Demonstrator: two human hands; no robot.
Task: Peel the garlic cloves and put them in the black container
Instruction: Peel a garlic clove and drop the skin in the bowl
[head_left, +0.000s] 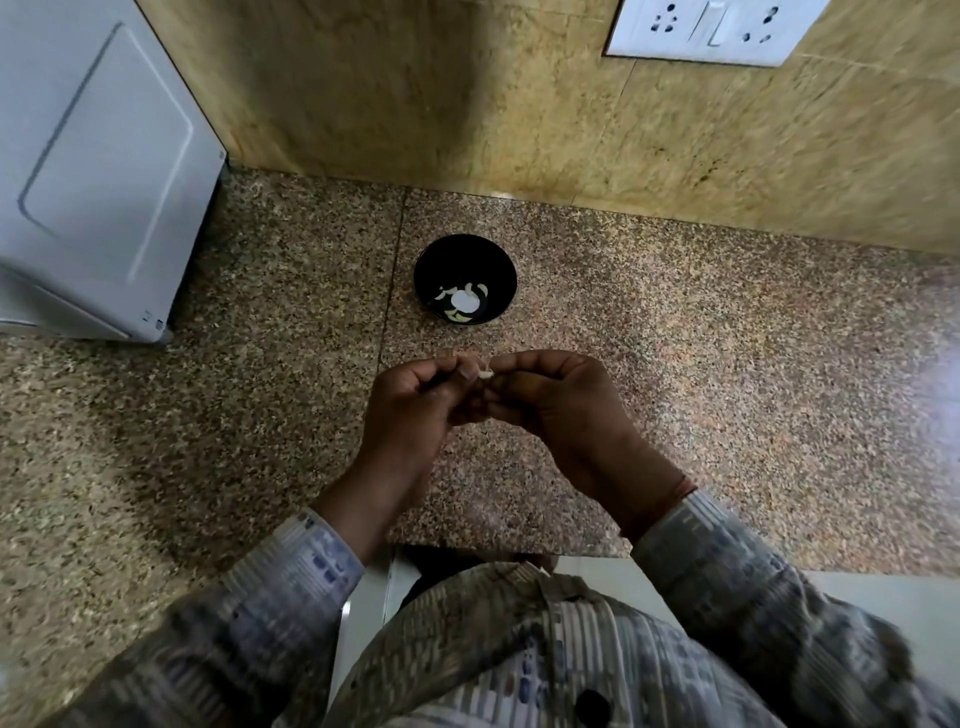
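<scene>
Peeling under way: left grip (415, 402) and right grip (553, 400) both pinch one garlic clove (485, 372) above counter (727, 364), near of black container (467, 254). Recommend thumbnail lifts skin while other grip holds firm.

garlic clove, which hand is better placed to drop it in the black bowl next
Left, probably: the left hand pinches the garlic clove nearly in line with the black bowl; the right hand grips it too but sits off to the side.
</scene>
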